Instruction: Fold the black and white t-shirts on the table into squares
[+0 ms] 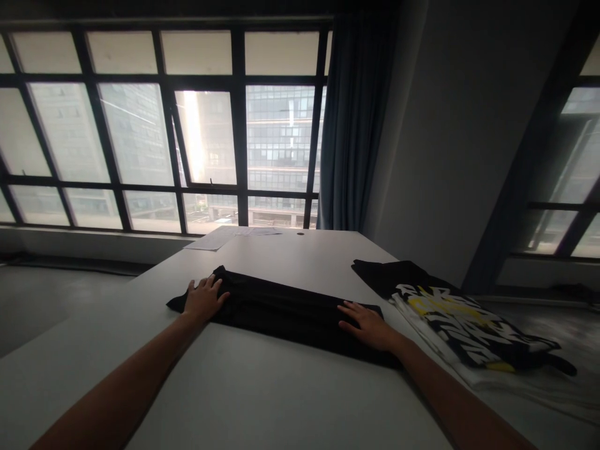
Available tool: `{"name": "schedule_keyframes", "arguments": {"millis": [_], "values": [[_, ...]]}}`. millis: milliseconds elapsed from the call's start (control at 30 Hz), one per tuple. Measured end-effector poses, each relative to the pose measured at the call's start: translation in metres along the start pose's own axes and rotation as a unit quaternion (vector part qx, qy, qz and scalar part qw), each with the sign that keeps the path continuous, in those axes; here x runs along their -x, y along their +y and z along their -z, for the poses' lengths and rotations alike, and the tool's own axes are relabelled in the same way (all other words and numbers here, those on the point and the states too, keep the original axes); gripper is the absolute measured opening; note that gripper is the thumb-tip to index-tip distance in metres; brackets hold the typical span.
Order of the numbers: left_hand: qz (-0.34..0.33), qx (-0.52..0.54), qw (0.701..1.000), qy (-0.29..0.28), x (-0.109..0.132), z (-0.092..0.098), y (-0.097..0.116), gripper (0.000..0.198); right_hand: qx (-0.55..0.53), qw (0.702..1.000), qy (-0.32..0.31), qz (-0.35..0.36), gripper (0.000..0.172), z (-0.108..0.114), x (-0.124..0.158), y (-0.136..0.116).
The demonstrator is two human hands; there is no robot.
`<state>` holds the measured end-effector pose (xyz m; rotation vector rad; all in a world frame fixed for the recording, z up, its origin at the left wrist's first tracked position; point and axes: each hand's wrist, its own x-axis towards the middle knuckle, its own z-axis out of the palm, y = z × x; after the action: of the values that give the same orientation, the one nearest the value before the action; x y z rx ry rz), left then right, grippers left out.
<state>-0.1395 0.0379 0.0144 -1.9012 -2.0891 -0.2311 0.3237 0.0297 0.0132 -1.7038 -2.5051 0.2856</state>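
Note:
A black garment [281, 308], folded into a long narrow strip, lies across the white table [281, 400]. Its exact kind cannot be told from here. My left hand [206, 297] rests flat on the strip's left end with fingers spread. Near the right end, my right hand [368, 324] also lies flat on the cloth, fingers stretched out. The palms cover small parts of the fabric. Neither hand grips the cloth.
To the right sits a stack of folded clothes, a black printed garment [469, 325] with white and yellow lettering on top of white cloth [434, 340]. Paper sheets [206, 240] lie at the table's far left corner. Beyond are windows [206, 137] and a blue curtain [351, 125].

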Motion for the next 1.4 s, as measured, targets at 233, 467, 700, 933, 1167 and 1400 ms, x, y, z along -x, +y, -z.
{"name": "schedule_keyframes", "arguments": {"millis": [233,467,700,933,1167,1400], "values": [[-0.080,0.081,0.990,-0.082,0.034,0.008,0.068,0.064,0.047,0.995,0.016,-0.085,0.073,-0.002,-0.004,0.014],[0.008,0.041,0.996,-0.084,0.004,-0.006,0.026,0.058,-0.081,0.992,0.080,0.060,0.063,0.016,0.011,-0.014],[0.060,0.053,0.996,-0.048,0.006,0.001,0.017,0.056,-0.098,0.982,0.081,0.143,0.052,0.013,0.010,-0.039],[-0.054,0.132,0.978,-0.150,0.010,-0.006,0.064,0.071,-0.090,0.987,0.062,0.119,0.046,0.015,0.010,-0.038],[-0.135,0.133,0.963,-0.191,-0.009,0.000,0.109,0.072,-0.089,0.987,0.074,0.110,0.047,0.012,0.005,-0.029],[-0.277,0.194,0.929,-0.152,-0.030,0.002,0.161,0.065,-0.087,0.990,0.090,0.072,0.048,0.014,0.007,-0.017]]}}
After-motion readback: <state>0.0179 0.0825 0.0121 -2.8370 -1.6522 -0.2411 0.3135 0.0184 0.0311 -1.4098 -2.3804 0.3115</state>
